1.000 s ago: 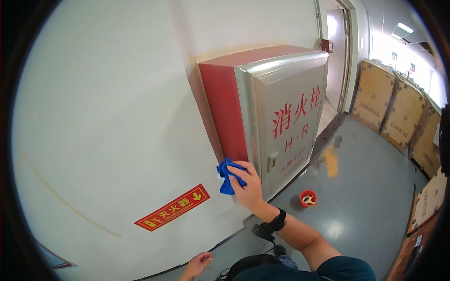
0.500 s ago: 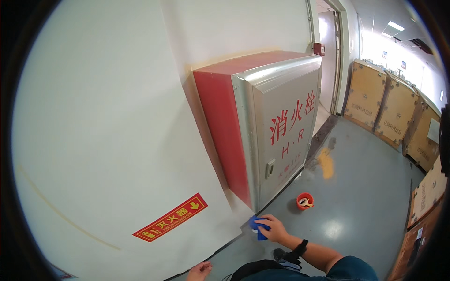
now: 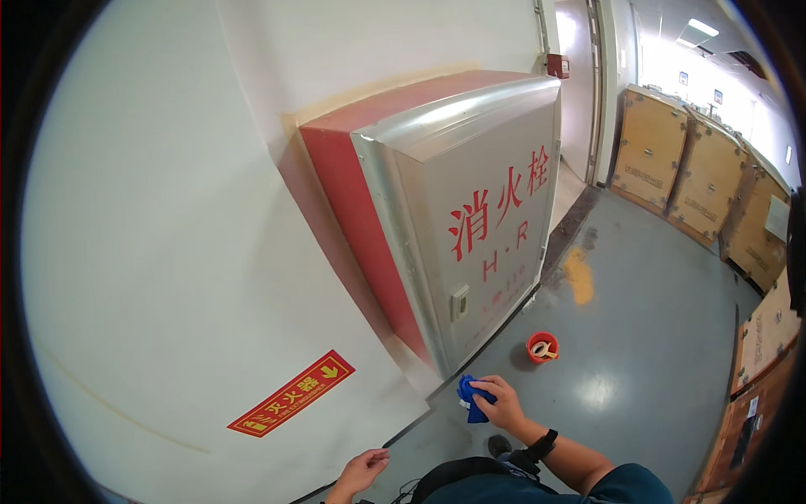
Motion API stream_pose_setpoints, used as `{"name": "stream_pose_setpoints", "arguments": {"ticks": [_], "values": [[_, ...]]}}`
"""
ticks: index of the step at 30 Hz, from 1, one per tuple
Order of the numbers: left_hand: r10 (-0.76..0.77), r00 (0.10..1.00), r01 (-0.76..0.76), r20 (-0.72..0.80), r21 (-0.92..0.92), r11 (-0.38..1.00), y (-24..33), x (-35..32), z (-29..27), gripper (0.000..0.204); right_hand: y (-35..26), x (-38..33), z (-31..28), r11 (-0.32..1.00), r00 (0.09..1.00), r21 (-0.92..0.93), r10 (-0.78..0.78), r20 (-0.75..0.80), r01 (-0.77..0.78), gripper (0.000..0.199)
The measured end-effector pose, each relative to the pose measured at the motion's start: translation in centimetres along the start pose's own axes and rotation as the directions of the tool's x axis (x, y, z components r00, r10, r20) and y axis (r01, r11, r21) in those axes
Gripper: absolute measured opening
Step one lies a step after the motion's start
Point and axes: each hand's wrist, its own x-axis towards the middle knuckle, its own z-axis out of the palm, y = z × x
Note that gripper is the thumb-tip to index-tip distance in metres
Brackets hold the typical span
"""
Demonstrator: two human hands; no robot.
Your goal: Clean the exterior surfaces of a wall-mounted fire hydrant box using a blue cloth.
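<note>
Right hand (image 3: 502, 405): fingers clenched around one blue cloth (image 3: 470, 396), held low by the bottom corner of one red and silver cabinet (image 3: 453, 227). Left hand (image 3: 363, 470): fingers loosely curled, grasping nothing, near the white wall (image 3: 168, 252). One orange tub (image 3: 541, 347) on the grey floor (image 3: 646, 336). Three wooden crates (image 3: 705, 176) beyond.

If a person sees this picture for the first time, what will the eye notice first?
Probably the big wall cabinet, red-sided with a silver door, in the middle. Below its lower corner, the right hand grips a blue cloth. A small orange container stands on the grey floor nearby.
</note>
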Motion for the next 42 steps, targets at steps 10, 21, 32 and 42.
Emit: {"name": "stream_pose_setpoints", "arguments": {"ticks": [10,21,32,42], "values": [[-0.067,0.991,0.072,-0.113,0.041,0.997,0.3,-3.7,-0.3,0.039,-3.4,2.5,2.8,0.998,0.99,0.045,-0.056,0.131,0.05,0.028],[0.029,0.981,0.002,-0.19,0.165,0.986,0.5,-8.1,-1.5,0.044,-18.0,14.7,8.9,0.838,0.811,0.08,-0.493,-0.314,0.54,0.031],[0.08,0.964,-0.067,-0.252,0.062,0.996,-6.9,-9.2,-2.5,0.044,-25.5,25.1,11.5,0.771,0.663,-0.176,-0.622,-0.417,0.613,0.034],[0.038,0.965,-0.041,-0.258,-0.006,0.999,-6.3,-9.7,-3.1,0.046,-31.0,29.6,10.9,0.798,0.666,0.035,-0.478,-0.573,0.602,0.034]]}}
